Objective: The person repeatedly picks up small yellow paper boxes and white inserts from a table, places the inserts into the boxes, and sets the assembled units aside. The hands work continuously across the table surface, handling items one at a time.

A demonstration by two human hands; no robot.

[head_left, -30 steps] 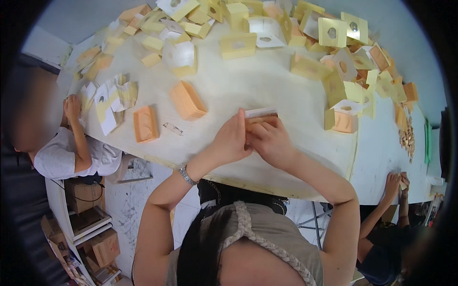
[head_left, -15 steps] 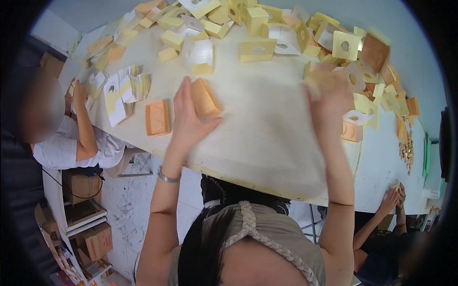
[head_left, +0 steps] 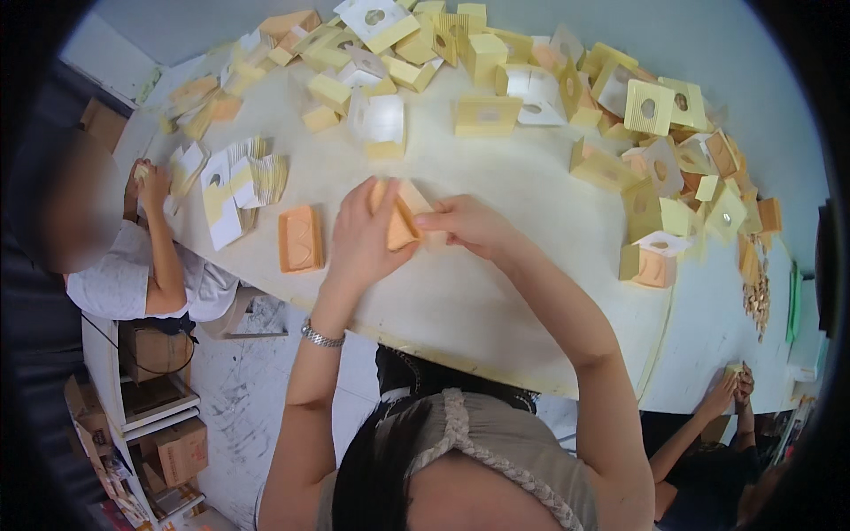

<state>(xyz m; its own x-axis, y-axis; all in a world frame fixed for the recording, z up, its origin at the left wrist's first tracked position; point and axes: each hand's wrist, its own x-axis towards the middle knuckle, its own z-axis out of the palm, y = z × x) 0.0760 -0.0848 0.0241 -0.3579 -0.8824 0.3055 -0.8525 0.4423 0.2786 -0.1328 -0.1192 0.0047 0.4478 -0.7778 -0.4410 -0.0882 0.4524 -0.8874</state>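
Near the middle of the table, my left hand (head_left: pixel 361 237) is wrapped round a small orange box (head_left: pixel 402 228) that stands tilted. From the right, my right hand (head_left: pixel 471 225) pinches a paler panel at its side with thumb and fingers. Whether this panel is part of the box or a separate piece, I cannot tell. To the left of my left hand lies an orange tray (head_left: pixel 301 239) with a curved line on its face. A stack of folded white and yellow card sleeves (head_left: pixel 232 190) is beyond it.
Yellow card boxes with cut-out windows (head_left: pixel 487 117) lie along the far edge. More yellow and orange boxes (head_left: pixel 651 199) are heaped at the right, near small brown pieces (head_left: pixel 755 296). One co-worker's hands (head_left: pixel 150 181) are at the left, another's (head_left: pixel 733 385) at lower right.
My right hand has come from the right-hand boxes to the orange box in my left hand. The blurred orange-brown box above the right heap is gone from there.
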